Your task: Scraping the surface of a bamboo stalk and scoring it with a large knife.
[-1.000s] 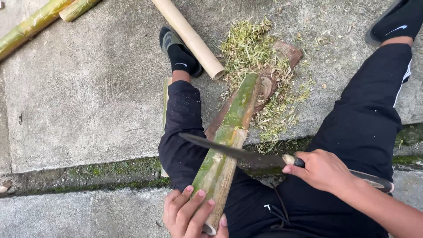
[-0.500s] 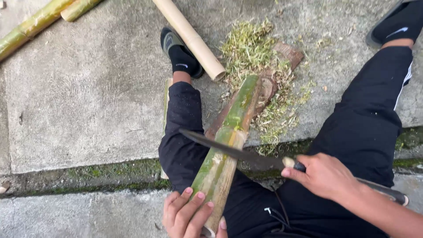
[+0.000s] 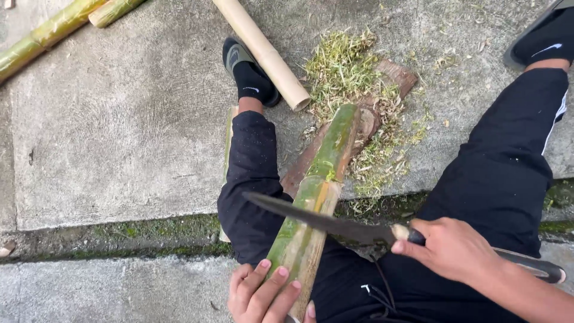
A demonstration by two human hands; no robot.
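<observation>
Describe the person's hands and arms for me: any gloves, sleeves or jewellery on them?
Both hands are bare, no gloves. The left hand shows only fingers and part of the back, with no ring visible; its wrist is cut off by the frame edge. The right hand and forearm are uncovered as far as the picture shows: no sleeve, watch or bracelet in view.

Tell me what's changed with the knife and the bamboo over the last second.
The long knife has slid a little down the green bamboo piece, toward the person, drawn by the right hand, which still grips its handle. Nothing was picked up or let go. The left hand still holds the bamboo's near end, and the bamboo still rests on the board with shavings around it.
</observation>
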